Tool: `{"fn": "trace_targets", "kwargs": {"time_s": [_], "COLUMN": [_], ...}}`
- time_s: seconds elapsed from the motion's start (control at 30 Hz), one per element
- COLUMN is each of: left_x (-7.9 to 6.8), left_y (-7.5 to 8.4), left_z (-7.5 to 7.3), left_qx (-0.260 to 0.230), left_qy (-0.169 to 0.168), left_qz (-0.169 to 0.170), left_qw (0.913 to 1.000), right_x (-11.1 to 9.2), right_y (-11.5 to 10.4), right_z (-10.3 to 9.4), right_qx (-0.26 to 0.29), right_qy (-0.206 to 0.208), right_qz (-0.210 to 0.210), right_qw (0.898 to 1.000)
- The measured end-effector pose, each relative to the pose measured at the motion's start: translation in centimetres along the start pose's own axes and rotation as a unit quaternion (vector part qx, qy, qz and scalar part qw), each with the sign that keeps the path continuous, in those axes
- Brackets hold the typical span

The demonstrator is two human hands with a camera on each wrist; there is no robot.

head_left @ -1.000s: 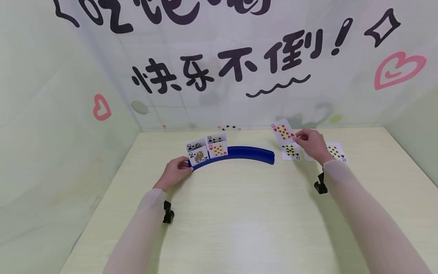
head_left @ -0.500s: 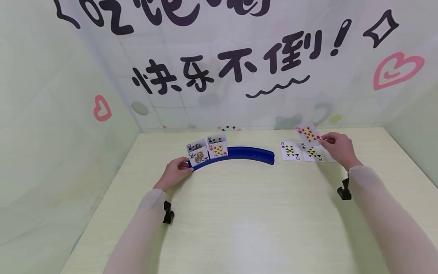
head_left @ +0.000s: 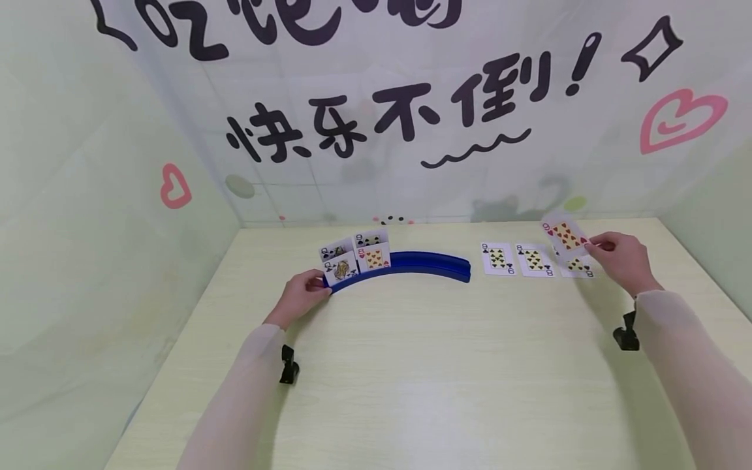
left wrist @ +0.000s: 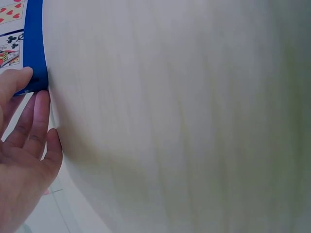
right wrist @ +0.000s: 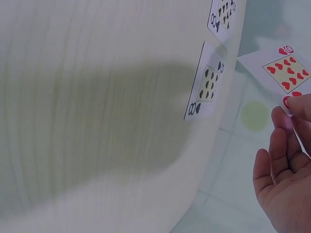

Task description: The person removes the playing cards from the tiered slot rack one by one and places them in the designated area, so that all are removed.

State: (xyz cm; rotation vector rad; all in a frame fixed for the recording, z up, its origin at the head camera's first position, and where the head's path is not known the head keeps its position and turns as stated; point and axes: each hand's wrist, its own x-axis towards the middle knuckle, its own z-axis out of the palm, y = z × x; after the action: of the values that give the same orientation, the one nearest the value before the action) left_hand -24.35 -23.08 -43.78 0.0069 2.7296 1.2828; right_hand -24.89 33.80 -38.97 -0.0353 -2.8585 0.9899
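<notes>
My left hand [head_left: 301, 295] pinches the left end of a curved blue card holder [head_left: 431, 262], thumb in front, also seen in the left wrist view. In the holder's left half stand a queen of clubs [head_left: 341, 269] and a red heart card [head_left: 374, 258], with two black-suit cards partly hidden behind them. Above the table at the right, my right hand [head_left: 625, 261] pinches a nine of hearts [head_left: 565, 235] by its corner between thumb and fingers. Under it lies a black eight [head_left: 577, 266], partly covered in the head view.
A black nine [head_left: 498, 259] and an eight of clubs [head_left: 535, 260] lie face up right of the holder. Behind the table [head_left: 411, 365] hangs a printed cloth [head_left: 364, 189]. A black clip-like wrist mount [head_left: 627, 333] hangs below each forearm.
My right hand has moved rightward with the nine of hearts, past the black nine and the eight of clubs, to above the rightmost card. The left hand and the holder stay in place.
</notes>
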Motion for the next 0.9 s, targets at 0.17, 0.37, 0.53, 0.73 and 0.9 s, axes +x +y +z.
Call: {"fn": "trace_targets", "kwargs": {"time_s": [0.17, 0.37, 0.53, 0.73, 0.9], "left_x": [-0.1, -0.3, -0.3, -0.4, -0.3], "left_y": [-0.1, 0.0, 0.1, 0.3, 0.2], "left_z": [0.0, 0.0, 0.0, 0.0, 0.1], "left_qx": [0.001, 0.001, 0.003, 0.004, 0.006], "left_qy": [-0.001, -0.001, -0.002, -0.003, -0.001], "left_qz": [0.001, 0.003, 0.003, 0.001, 0.002], "left_qw": [1.0000, 1.0000, 1.0000, 1.0000, 1.0000], "right_x": [-0.3, -0.7, -0.8, -0.8, -0.6], "right_y": [1.3, 2.8, 3.6, 4.1, 4.6], "right_z": [-0.6, -1.3, -1.8, -2.5, -3.0], "right_qx": [-0.010, -0.010, -0.005, -0.008, -0.005], "right_qy": [0.007, 0.001, 0.001, -0.006, -0.009], "right_qz": [0.013, 0.043, 0.060, 0.077, 0.088], "right_qw": [1.000, 0.999, 0.998, 0.997, 0.996]}}
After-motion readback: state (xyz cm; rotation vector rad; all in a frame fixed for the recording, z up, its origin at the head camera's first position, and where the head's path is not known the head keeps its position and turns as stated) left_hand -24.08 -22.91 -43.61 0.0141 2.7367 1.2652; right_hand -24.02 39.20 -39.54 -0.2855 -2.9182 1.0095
